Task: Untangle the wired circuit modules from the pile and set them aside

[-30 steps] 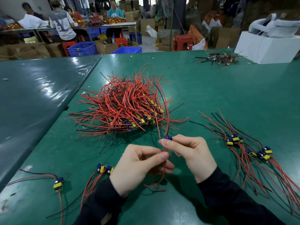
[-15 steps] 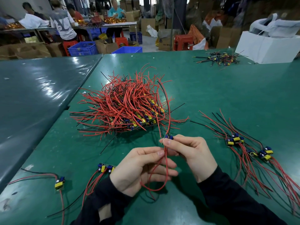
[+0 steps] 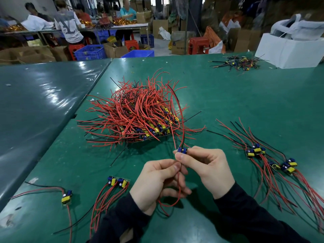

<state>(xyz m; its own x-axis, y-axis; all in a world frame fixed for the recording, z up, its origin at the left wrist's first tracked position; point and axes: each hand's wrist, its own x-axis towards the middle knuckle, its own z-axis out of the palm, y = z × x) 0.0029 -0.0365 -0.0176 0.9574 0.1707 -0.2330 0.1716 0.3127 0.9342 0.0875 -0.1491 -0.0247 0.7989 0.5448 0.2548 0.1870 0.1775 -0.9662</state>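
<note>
A tangled pile of red and black wired circuit modules [image 3: 138, 116] lies in the middle of the green table [image 3: 245, 106]. My right hand [image 3: 205, 169] pinches one small blue and yellow module [image 3: 182, 150] just in front of the pile; its red and black wires arc up over the pile. My left hand [image 3: 156, 183] pinches that module's red wire [image 3: 178, 186] below it, and the wire loops down under my fingers. Separated modules lie at the right [image 3: 259, 151], at the lower left [image 3: 118, 182] and at the far left [image 3: 67, 197].
A second, darker table [image 3: 35, 106] adjoins on the left. At the back right are a small heap of wired parts [image 3: 238, 63] and a white box [image 3: 289, 50]. Beyond the table, people sit at benches among blue crates, red stools and cardboard boxes.
My left hand has slid along the red wire, first drawing out a loop below, then rising close under my right hand. The held module stays in place before the pile.
</note>
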